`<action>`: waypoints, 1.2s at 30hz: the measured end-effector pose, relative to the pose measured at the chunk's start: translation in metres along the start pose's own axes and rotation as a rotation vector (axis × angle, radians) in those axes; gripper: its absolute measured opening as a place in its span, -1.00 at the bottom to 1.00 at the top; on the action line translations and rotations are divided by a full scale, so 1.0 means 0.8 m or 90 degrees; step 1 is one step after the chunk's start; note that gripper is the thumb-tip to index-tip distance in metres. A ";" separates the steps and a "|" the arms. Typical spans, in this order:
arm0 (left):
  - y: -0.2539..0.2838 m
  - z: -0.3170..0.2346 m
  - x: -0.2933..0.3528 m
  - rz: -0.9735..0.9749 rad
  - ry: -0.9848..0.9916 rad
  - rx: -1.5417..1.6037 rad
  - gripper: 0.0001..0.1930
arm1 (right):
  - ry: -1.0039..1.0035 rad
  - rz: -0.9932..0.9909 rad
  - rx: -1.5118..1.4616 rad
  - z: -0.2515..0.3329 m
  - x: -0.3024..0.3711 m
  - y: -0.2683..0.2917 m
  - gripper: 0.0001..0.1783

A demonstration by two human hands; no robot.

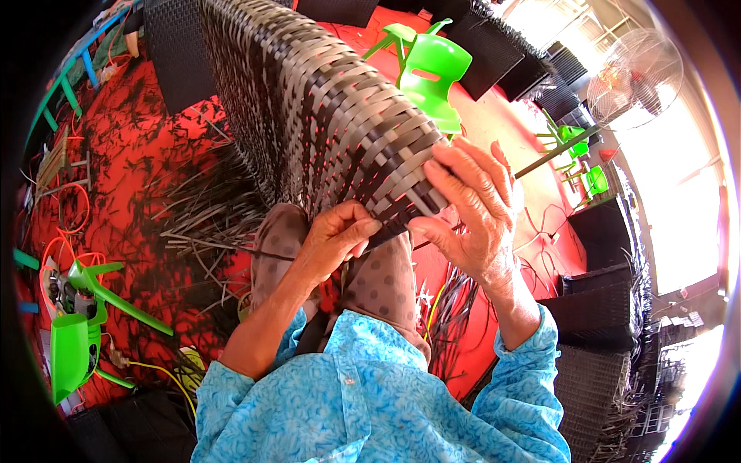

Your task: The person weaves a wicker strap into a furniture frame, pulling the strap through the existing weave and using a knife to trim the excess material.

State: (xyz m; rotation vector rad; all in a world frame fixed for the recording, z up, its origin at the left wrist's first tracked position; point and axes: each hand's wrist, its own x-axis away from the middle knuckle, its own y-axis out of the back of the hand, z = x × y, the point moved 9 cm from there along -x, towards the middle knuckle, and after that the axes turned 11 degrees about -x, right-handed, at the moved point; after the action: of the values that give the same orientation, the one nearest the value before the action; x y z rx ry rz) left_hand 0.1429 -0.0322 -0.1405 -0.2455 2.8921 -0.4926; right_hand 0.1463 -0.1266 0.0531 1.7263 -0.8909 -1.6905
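Note:
A woven panel [332, 100] of grey-brown and black flat strips stands tilted in front of me, its near end over my lap. My left hand [336, 239] is closed at its lower near edge, thumb and forefinger pinching a dark strip. Part of that strip is hidden by the fingers. At the panel's near right corner is my right hand [475, 204], its fingers stretched and slightly apart. Its fingertips and thumb touch the woven edge on either side of the corner.
Loose cut strips [216, 201] litter the red floor [116, 147]. A bright green chair [436, 69] stands beyond the panel. Left lies a green plastic seat [69, 355] near orange cables. Dark woven pieces [594, 309] line the right, below a large fan [637, 77].

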 end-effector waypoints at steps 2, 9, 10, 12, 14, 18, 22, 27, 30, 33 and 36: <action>-0.005 -0.001 -0.008 0.006 -0.003 0.000 -0.76 | -0.040 0.012 0.010 -0.009 0.005 -0.002 -0.31; -0.018 0.002 -0.044 0.029 -0.013 -0.006 -0.75 | -0.108 -0.003 -0.019 -0.059 0.017 -0.005 -0.32; -0.016 0.009 -0.046 0.018 0.005 -0.018 -0.75 | -0.113 -0.013 -0.038 -0.068 0.019 -0.004 -0.32; -0.012 0.021 -0.047 -0.002 0.022 -0.032 -0.76 | -0.120 -0.024 -0.047 -0.082 0.024 -0.005 -0.33; -0.010 0.033 -0.046 0.001 0.039 -0.019 -0.76 | -0.125 -0.027 -0.061 -0.094 0.028 -0.005 -0.32; -0.009 0.045 -0.061 -0.011 0.029 -0.068 -0.77 | -0.138 -0.029 -0.034 -0.112 0.033 -0.005 -0.36; -0.011 0.067 -0.073 -0.007 0.043 -0.062 -0.76 | -0.130 -0.033 -0.019 -0.125 0.033 -0.003 -0.39; 0.014 0.116 -0.045 -0.030 0.131 -0.081 -0.78 | -0.083 -0.083 0.183 -0.093 0.029 0.000 -0.43; 0.025 0.124 -0.024 -0.044 0.130 -0.113 -0.80 | 0.104 0.034 0.000 -0.022 0.031 -0.062 -0.53; 0.038 0.115 -0.002 -0.052 0.112 -0.089 -0.83 | 0.081 0.162 -0.142 0.002 0.042 -0.140 -0.66; 0.086 0.088 0.022 -0.097 0.036 -0.181 -0.84 | 0.015 0.261 -0.129 -0.021 0.055 -0.186 -0.82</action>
State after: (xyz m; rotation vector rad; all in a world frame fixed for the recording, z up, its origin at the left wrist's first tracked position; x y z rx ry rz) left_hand 0.1327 0.0070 -0.2321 -0.5048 3.0064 -0.1081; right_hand 0.1735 -0.0692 -0.0894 1.3208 -0.9513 -1.4284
